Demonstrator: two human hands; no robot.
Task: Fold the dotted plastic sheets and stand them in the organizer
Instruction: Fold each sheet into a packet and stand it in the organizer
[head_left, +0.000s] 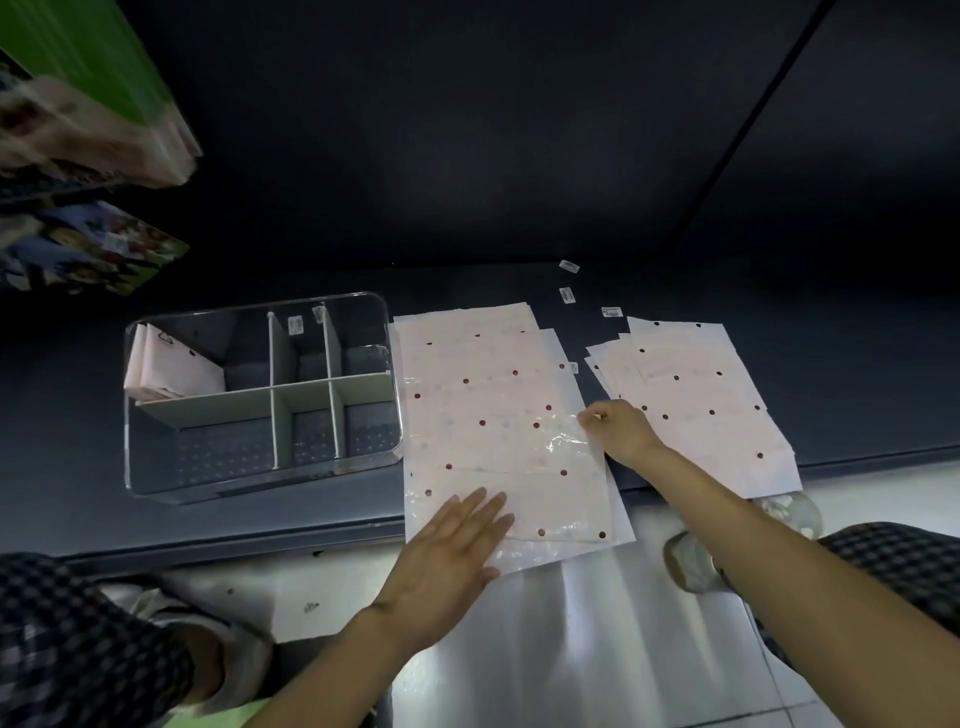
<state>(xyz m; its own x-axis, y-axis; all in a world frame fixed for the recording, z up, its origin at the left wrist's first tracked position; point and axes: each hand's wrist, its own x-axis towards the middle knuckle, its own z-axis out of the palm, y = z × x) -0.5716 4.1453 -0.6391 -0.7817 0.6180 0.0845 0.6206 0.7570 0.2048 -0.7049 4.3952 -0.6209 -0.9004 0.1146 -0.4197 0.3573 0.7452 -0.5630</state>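
A stack of pale pink plastic sheets with dark red dots (493, 405) lies flat on the dark shelf, its near end hanging over the shelf's front edge. My left hand (452, 561) presses flat on the near end of the top sheet, fingers straight. At the stack's right edge my right hand (618, 428) pinches the edge of the top sheet. A second spread of dotted sheets (701, 395) lies to the right. The clear organizer (260, 467) with white dividers stands to the left. Folded sheets (171, 371) stand in its back left compartment.
Small white labels (569, 295) lie on the shelf behind the sheets. Packaged goods (88, 249) hang at the upper left. The shelf's front edge (208, 545) runs below the organizer. My checked-trouser knees and shoes are on the light floor beneath.
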